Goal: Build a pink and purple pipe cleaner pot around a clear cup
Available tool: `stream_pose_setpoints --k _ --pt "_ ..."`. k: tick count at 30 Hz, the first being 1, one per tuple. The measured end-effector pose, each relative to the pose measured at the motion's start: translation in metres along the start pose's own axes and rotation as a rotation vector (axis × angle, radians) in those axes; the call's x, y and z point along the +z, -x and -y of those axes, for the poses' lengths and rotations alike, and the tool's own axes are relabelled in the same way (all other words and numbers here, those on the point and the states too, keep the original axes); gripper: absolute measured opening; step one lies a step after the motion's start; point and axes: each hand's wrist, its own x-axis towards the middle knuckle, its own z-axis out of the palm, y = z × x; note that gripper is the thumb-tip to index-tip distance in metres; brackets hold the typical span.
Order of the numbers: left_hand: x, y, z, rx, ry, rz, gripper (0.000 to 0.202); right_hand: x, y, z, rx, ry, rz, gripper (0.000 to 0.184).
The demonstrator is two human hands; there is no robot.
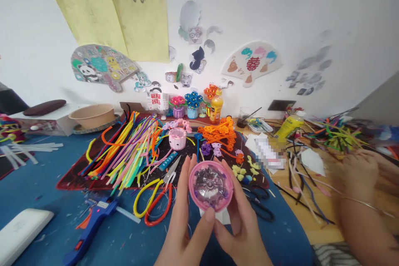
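Observation:
A round pink-rimmed clear case (211,185) with small dark pieces inside is held up in front of me by both hands. My left hand (183,224) grips its left side, thumb reaching under the bottom rim. My right hand (241,220) cups its right side, fingers curled along the rim. Under the case lies a small white piece on the blue table cover (124,241).
A pile of coloured pipe cleaners (127,149) lies on a dark mat, with red-and-yellow scissors (158,199), a blue glue gun (93,220), black scissors (260,203) and a pink pot (177,138) nearby. Orange pipe-cleaner flowers (221,133) sit behind. Another person's hand (358,178) works at the right.

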Motion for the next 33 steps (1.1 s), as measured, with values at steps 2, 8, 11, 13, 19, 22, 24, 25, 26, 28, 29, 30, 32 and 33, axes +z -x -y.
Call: stream_pose_setpoints --k 2,8,11,13,19,22,24,25,26,28,29,30,32,33 --pt "-0.004 -0.001 0.003 0.013 0.039 0.026 0.069 -0.003 -0.002 -0.001 -0.029 0.067 0.036 0.08" --pt "-0.009 -0.005 0.017 0.053 0.11 0.062 0.069 0.004 -0.004 -0.002 0.036 -0.05 -0.082 0.078" --pt "-0.009 -0.004 0.019 0.139 -0.067 0.001 0.066 0.008 -0.003 -0.001 0.094 -0.087 -0.14 0.075" --pt "-0.011 -0.002 0.018 0.193 -0.306 -0.115 0.063 0.009 -0.003 -0.001 0.109 -0.06 -0.145 0.073" --pt "-0.022 0.002 0.009 0.602 -0.819 -0.267 0.045 0.012 -0.004 0.0 0.059 0.161 -0.218 0.077" --pt "-0.023 0.002 0.009 0.654 -0.916 -0.301 0.04 0.015 -0.004 0.003 0.026 0.236 -0.259 0.073" --pt "-0.023 0.002 0.01 0.661 -0.938 -0.31 0.038 0.017 -0.004 0.006 0.003 0.252 -0.266 0.066" --pt "-0.023 0.001 0.011 0.661 -0.945 -0.307 0.037 0.017 -0.004 0.007 -0.002 0.254 -0.265 0.062" --pt "-0.024 0.001 0.011 0.662 -0.949 -0.299 0.036 0.017 -0.005 0.009 -0.003 0.252 -0.262 0.058" --pt "-0.024 0.001 0.01 0.667 -0.955 -0.285 0.035 0.018 -0.005 0.011 0.003 0.244 -0.257 0.054" --pt "-0.025 0.0 0.009 0.67 -0.958 -0.282 0.035 0.018 -0.005 0.012 0.008 0.239 -0.257 0.054" --pt "-0.025 0.0 0.008 0.671 -0.963 -0.282 0.035 0.018 -0.005 0.012 0.011 0.233 -0.257 0.054" --pt "-0.026 0.001 0.007 0.673 -0.976 -0.286 0.036 0.019 -0.005 0.013 0.008 0.224 -0.255 0.054" --pt "-0.026 0.001 0.007 0.674 -0.98 -0.288 0.037 0.019 -0.004 0.013 0.007 0.219 -0.255 0.055"
